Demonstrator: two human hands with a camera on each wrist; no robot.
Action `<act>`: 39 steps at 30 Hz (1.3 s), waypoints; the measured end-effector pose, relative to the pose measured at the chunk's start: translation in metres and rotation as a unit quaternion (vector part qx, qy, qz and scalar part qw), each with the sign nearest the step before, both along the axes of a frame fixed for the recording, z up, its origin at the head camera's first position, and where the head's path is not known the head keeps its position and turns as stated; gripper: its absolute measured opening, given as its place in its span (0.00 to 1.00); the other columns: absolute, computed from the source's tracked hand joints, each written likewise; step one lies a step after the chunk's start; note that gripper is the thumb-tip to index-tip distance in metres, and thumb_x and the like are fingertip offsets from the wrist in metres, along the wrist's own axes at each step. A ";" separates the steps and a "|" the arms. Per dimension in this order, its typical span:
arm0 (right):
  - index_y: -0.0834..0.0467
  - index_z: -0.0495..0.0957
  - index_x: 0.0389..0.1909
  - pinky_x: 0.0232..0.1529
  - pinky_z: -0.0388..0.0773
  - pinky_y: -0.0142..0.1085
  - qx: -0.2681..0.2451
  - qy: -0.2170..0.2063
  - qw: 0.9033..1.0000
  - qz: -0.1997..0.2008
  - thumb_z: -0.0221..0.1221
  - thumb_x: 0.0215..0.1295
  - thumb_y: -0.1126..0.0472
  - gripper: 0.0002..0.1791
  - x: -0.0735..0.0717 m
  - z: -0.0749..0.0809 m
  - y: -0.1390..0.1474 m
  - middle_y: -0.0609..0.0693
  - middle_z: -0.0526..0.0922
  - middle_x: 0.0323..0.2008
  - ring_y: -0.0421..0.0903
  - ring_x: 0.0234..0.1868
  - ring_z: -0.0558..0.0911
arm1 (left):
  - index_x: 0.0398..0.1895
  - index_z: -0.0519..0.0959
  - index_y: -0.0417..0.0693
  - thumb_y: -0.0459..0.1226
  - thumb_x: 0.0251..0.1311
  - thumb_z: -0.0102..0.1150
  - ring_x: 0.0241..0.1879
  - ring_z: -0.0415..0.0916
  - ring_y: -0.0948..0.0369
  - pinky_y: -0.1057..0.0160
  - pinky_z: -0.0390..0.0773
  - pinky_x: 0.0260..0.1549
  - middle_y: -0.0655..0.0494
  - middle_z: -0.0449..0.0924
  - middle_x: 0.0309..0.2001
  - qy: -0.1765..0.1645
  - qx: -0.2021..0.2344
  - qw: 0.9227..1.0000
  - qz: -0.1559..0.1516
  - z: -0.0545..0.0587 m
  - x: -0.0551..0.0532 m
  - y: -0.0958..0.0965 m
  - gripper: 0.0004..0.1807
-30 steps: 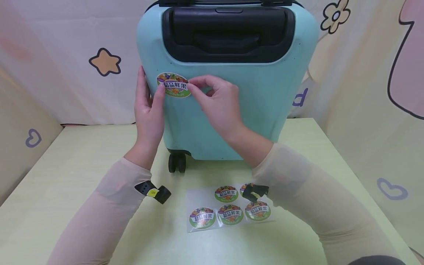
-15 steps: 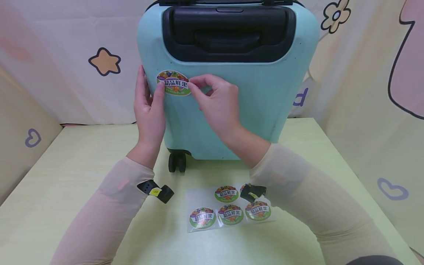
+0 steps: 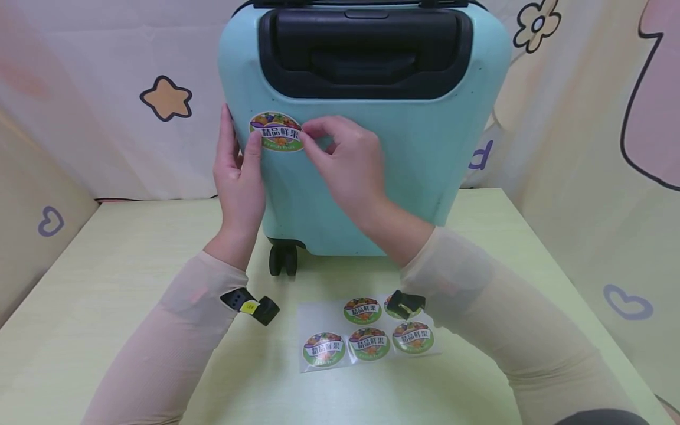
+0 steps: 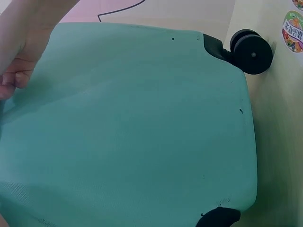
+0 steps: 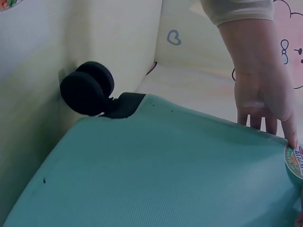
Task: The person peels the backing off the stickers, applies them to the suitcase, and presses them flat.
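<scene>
An oval fruit sticker [image 3: 277,140] with Chinese characters lies against the upper left front of a light blue suitcase [image 3: 324,200]. My right hand [image 3: 350,165] pinches the sticker's right edge between thumb and index finger. With its thumb, my left hand [image 3: 239,183] presses the sticker's left edge, while its straight fingers lie along the suitcase's left side. In the right wrist view, the left hand [image 5: 265,90] reaches over the suitcase edge, its thumb on the sticker [image 5: 294,163]. The left wrist view shows part of the right hand [image 4: 21,61] at the upper left.
A sticker sheet [image 3: 313,321] with several matching oval stickers lies on the pale table [image 3: 133,265] in front of the suitcase. The right wrist's strap partly covers one of them. A black wheel [image 3: 283,260] stands under the suitcase's left corner. Patterned cloth [image 3: 106,118] hangs behind.
The sticker has shifted slightly upward on the suitcase, and both hands have stayed at its edges. The left forearm has moved a little to the right.
</scene>
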State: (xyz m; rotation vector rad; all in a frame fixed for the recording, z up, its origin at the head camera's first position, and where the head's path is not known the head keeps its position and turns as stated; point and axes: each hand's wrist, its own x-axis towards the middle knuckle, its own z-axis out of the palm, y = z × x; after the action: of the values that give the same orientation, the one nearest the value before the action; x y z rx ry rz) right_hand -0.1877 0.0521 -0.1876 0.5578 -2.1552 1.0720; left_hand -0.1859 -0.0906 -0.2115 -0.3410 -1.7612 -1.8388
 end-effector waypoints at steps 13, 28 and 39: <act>0.60 0.82 0.40 0.25 0.72 0.32 0.128 0.130 0.982 -0.051 0.60 0.62 0.53 0.14 -0.001 0.001 0.010 0.50 0.83 0.35 0.43 0.26 0.78 | 0.73 0.49 0.46 0.40 0.67 0.49 0.66 0.55 0.65 0.66 0.58 0.62 0.57 0.55 0.70 -0.002 -0.021 1.000 0.013 -0.010 -0.010 -0.008 0.34; 0.62 0.68 0.62 0.68 0.41 0.48 0.273 0.231 0.927 -0.115 0.53 0.65 0.50 0.29 -0.008 0.018 0.062 0.59 0.72 0.59 0.55 0.60 0.66 | 0.73 0.46 0.46 0.54 0.67 0.43 0.71 0.38 0.52 0.44 0.38 0.65 0.49 0.44 0.73 0.284 -0.507 0.779 0.237 -0.037 -0.025 -0.031 0.39; 0.62 0.67 0.63 0.68 0.39 0.48 0.284 0.201 0.930 -0.115 0.57 0.62 0.47 0.33 -0.004 0.017 0.062 0.59 0.70 0.59 0.55 0.61 0.64 | 0.74 0.37 0.55 0.57 0.65 0.43 0.71 0.39 0.54 0.44 0.41 0.64 0.55 0.43 0.73 0.304 -0.534 0.735 0.286 -0.036 -0.034 -0.024 0.42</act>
State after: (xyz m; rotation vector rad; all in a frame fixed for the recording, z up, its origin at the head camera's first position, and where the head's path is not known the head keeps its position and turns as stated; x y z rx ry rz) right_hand -0.1915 0.1144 -0.1708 0.6890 -2.0707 0.1648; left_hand -0.2196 -0.1144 -0.2477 -0.6303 -1.9071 -0.0805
